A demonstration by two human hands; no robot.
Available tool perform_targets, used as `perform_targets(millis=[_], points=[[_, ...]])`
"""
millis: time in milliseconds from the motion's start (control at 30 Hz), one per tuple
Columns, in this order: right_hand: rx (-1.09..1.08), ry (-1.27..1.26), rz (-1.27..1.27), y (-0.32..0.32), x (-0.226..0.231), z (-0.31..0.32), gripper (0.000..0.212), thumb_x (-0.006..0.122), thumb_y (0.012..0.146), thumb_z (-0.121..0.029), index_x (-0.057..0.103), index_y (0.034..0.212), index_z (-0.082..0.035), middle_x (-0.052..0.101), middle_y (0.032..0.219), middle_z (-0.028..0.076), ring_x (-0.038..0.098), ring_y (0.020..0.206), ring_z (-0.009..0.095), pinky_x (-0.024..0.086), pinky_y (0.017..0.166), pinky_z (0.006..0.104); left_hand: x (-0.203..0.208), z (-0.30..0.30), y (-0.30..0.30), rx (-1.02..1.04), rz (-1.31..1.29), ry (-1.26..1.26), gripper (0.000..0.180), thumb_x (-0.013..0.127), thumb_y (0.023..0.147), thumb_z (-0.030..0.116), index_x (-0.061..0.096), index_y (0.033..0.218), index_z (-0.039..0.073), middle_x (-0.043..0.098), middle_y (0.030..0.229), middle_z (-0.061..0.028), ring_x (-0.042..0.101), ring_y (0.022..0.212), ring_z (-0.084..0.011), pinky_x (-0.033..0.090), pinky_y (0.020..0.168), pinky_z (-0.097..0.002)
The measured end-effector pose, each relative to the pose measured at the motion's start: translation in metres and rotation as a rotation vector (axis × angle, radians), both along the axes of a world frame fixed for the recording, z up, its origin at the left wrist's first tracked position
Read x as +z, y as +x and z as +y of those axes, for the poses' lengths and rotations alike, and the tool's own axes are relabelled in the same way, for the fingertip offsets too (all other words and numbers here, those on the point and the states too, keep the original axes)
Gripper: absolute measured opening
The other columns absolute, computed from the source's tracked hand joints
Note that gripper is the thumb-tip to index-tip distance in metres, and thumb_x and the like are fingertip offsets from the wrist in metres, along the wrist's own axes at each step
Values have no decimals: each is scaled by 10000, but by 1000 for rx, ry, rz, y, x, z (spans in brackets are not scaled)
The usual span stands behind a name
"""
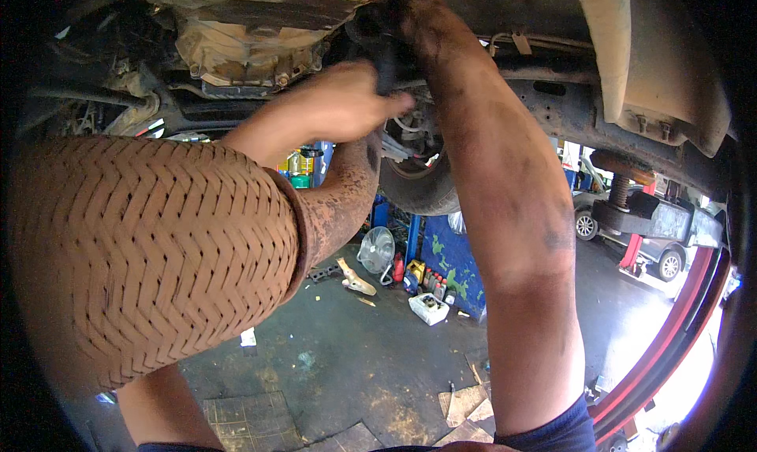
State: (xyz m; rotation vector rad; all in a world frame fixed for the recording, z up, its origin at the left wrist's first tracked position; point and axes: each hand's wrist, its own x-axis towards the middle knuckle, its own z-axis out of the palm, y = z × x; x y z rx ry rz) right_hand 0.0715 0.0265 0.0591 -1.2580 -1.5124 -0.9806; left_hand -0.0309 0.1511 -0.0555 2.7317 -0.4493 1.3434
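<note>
Across the left side runs a rusty braided flex pipe, joined to a bent exhaust pipe. My left arm passes behind the braid. My left hand, slightly blurred, is above the bend with its fingers curled. A dark upright part rises beside it; what the fingers close on is unclear. My right arm reaches steeply up under the vehicle. My right hand is up in shadow beside the dark parts, and its fingers are hidden. The oily metal casing hangs left of both hands.
Overhead are a frame rail and a curved panel. A tire hangs beyond my hands. On the floor are a fan, a white container, bottles and cardboard. A red lift post and a car stand right.
</note>
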Motion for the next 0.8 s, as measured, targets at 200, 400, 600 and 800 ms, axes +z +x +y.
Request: perform_targets(millis=[200, 400, 600, 800], points=[[-9, 25, 14, 3, -3, -6, 270, 581, 993, -210, 687, 1184, -51, 719, 1118, 137, 675, 1053, 283, 548, 916, 412, 14, -30, 42, 35, -26, -13, 745, 732, 852, 658, 748, 1056, -59, 723, 1091, -288, 703, 1094, -409, 544, 951, -474], [1, 37, 20, 1, 2, -4, 270, 588, 990, -211, 688, 1181, -48, 720, 1115, 139, 674, 1053, 283, 548, 913, 411, -3, -27, 48, -110, -68, -131, 812, 861, 755, 543, 679, 1191, -117, 668, 1280, -290, 649, 1229, -399, 516, 1051, -421], [1, 38, 14, 0, 5, -1, 271, 595, 986, -212, 688, 1178, -45, 720, 1111, 140, 674, 1052, 283, 548, 910, 411, -13, -17, 21, 21, -307, -540, 512, 689, 766, 147, 613, 1213, -91, 678, 1210, -319, 651, 1192, -439, 513, 1058, -446], [-2, 35, 12, -2, 2, 1, 272, 601, 983, -213, 688, 1176, -43, 721, 1108, 142, 674, 1052, 283, 548, 906, 410, -3, -1, 2, 161, -249, -368, 510, 695, 778, 176, 639, 1208, -92, 680, 1209, -324, 658, 1186, -433, 512, 1047, -460]])
